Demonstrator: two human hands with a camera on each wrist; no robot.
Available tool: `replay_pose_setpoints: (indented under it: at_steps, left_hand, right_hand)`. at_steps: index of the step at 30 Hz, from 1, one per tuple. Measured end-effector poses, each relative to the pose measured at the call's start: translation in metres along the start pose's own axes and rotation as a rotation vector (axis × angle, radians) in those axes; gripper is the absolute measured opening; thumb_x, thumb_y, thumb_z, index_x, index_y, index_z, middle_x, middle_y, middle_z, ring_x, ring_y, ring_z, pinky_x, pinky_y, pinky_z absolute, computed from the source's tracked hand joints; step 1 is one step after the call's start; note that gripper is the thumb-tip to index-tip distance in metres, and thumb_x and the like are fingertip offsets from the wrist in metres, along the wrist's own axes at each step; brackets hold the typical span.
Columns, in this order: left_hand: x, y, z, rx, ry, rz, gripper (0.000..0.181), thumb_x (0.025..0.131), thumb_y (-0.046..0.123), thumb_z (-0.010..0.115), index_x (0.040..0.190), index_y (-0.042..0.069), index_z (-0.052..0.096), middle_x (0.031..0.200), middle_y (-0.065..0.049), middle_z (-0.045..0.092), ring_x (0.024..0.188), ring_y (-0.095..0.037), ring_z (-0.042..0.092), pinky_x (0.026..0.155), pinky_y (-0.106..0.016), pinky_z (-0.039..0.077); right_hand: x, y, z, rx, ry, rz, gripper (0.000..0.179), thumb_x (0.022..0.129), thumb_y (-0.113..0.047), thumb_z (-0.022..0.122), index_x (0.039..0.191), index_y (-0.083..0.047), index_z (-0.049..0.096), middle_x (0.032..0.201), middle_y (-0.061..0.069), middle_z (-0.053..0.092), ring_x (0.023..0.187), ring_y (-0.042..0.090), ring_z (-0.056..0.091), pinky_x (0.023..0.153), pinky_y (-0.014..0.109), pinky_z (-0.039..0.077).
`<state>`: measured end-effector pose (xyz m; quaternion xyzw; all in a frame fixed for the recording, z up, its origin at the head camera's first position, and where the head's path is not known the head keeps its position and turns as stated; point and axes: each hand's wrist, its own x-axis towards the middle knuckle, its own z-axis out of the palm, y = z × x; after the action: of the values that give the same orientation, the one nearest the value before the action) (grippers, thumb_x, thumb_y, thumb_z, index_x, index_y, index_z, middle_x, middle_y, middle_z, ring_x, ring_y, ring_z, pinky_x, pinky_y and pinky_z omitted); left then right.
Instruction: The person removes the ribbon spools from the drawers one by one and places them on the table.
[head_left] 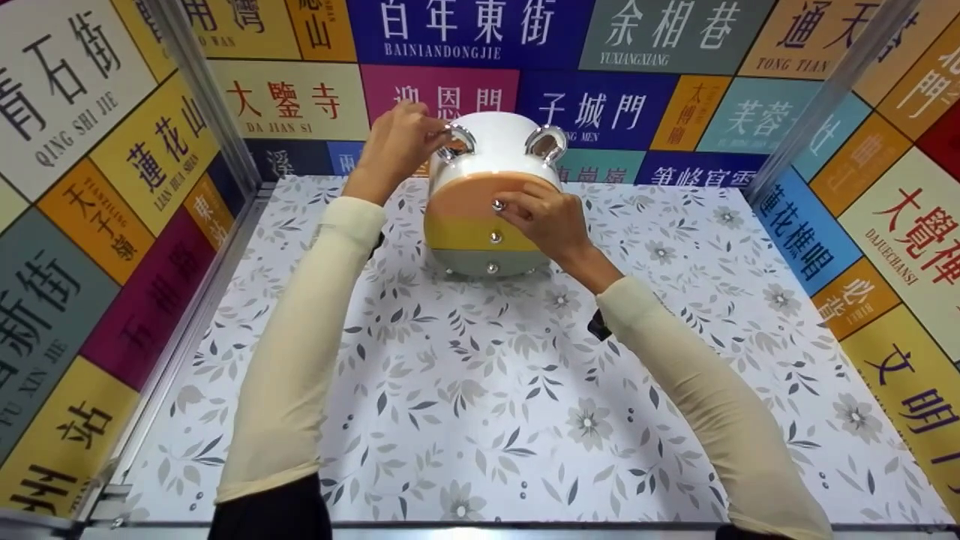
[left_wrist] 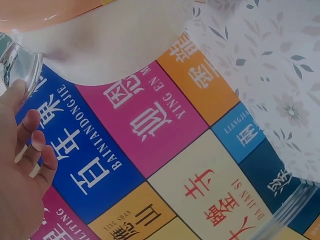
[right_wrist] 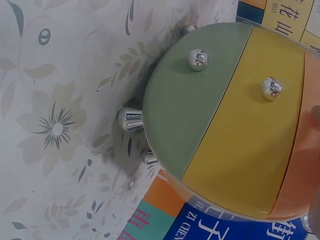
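A small rounded drawer box (head_left: 517, 129) with a white body stands toward the back of the table. Its front has an orange drawer (head_left: 461, 196), a yellow drawer (head_left: 457, 234) and a green drawer (right_wrist: 185, 110), each with a silver knob. My left hand (head_left: 401, 142) pinches the left silver ear (left_wrist: 35, 75) on top, thumb and finger at its loop. My right hand (head_left: 551, 217) pinches the orange drawer's knob (head_left: 498, 204) between thumb and fingers. In the right wrist view that hand is mostly out of frame. The drawer fronts look flush with each other.
The right silver ear (head_left: 546, 144) rises beside my right hand. Short silver feet (right_wrist: 131, 119) hold the box on the flower-patterned tabletop (head_left: 480, 390). Walls of colored sign panels (head_left: 442, 30) enclose the back and sides, with metal posts (head_left: 217, 97) at the corners.
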<state>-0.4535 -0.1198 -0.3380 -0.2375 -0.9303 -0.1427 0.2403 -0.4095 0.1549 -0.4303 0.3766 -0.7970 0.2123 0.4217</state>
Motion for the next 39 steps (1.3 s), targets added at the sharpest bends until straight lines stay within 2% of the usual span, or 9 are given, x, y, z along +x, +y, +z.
replay_pose_setpoints:
  at_steps: [3,8,11,18,23,27,33,39]
  left_hand:
    - [0.003,0.003,-0.003,0.014,0.003,-0.001,0.029,0.105,0.033,0.064,0.12,0.014,0.08,0.097,-0.013,0.065,0.095,-0.029,0.06,0.081,-0.041,0.054]
    - [0.003,0.005,-0.004,0.019,-0.029,-0.017,0.027,0.105,0.032,0.064,0.117,0.015,0.081,0.097,-0.011,0.065,0.093,-0.028,0.059,0.081,-0.04,0.053]
    - [0.004,0.006,-0.004,0.016,-0.048,-0.02,0.027,0.105,0.033,0.063,0.117,0.016,0.081,0.098,-0.011,0.065,0.093,-0.027,0.058,0.081,-0.039,0.053]
    - [0.005,0.009,-0.005,0.033,-0.022,-0.003,0.028,0.105,0.031,0.065,0.116,0.012,0.081,0.097,-0.012,0.068,0.093,-0.029,0.062,0.083,-0.041,0.056]
    - [0.003,0.007,-0.005,0.035,-0.023,0.001,0.028,0.104,0.032,0.065,0.116,0.012,0.081,0.097,-0.012,0.067,0.092,-0.028,0.062,0.082,-0.04,0.056]
    - [0.001,0.007,-0.004,0.04,-0.02,-0.001,0.027,0.104,0.031,0.065,0.117,0.013,0.081,0.094,-0.012,0.065,0.091,-0.029,0.061,0.082,-0.041,0.056]
    - [0.001,0.007,-0.003,0.049,0.002,0.017,0.027,0.104,0.029,0.066,0.117,0.011,0.08,0.096,-0.014,0.066,0.093,-0.031,0.064,0.084,-0.044,0.057]
    - [0.001,0.008,-0.004,0.035,0.006,0.012,0.026,0.104,0.029,0.066,0.117,0.012,0.081,0.097,-0.012,0.067,0.094,-0.03,0.064,0.083,-0.042,0.057]
  right_hand:
    - [0.002,-0.001,-0.004,0.001,0.009,-0.008,0.021,0.087,-0.027,0.087,0.108,-0.022,0.084,0.085,0.002,0.074,0.063,0.018,0.065,0.053,0.035,0.051]
    - [-0.001,-0.005,-0.008,0.005,-0.007,-0.024,0.022,0.087,-0.029,0.087,0.108,-0.022,0.083,0.083,0.002,0.074,0.056,0.018,0.06,0.049,0.035,0.047]
    - [-0.003,-0.008,-0.012,-0.003,-0.012,-0.028,0.023,0.086,-0.029,0.087,0.108,-0.023,0.083,0.089,0.001,0.077,0.054,0.018,0.059,0.048,0.035,0.046]
    - [-0.004,-0.018,-0.023,-0.018,-0.028,-0.063,0.023,0.085,-0.029,0.088,0.107,-0.023,0.084,0.086,0.001,0.075,0.05,0.018,0.055,0.047,0.033,0.046]
    - [-0.008,-0.028,-0.031,-0.005,-0.034,-0.082,0.021,0.087,-0.025,0.086,0.108,-0.022,0.084,0.09,0.0,0.076,0.047,0.017,0.052,0.045,0.032,0.046]
    - [-0.013,-0.036,-0.037,0.006,-0.032,-0.107,0.02,0.087,-0.024,0.086,0.107,-0.022,0.084,0.094,-0.001,0.077,0.047,0.016,0.053,0.044,0.032,0.046]
    - [-0.018,-0.044,-0.048,0.015,-0.042,-0.139,0.02,0.087,-0.02,0.086,0.107,-0.021,0.084,0.101,-0.001,0.079,0.053,0.016,0.062,0.046,0.033,0.05]
    - [-0.023,-0.052,-0.054,0.018,-0.053,-0.174,0.022,0.085,-0.018,0.086,0.107,-0.021,0.084,0.101,-0.001,0.079,0.05,0.013,0.059,0.042,0.03,0.044]
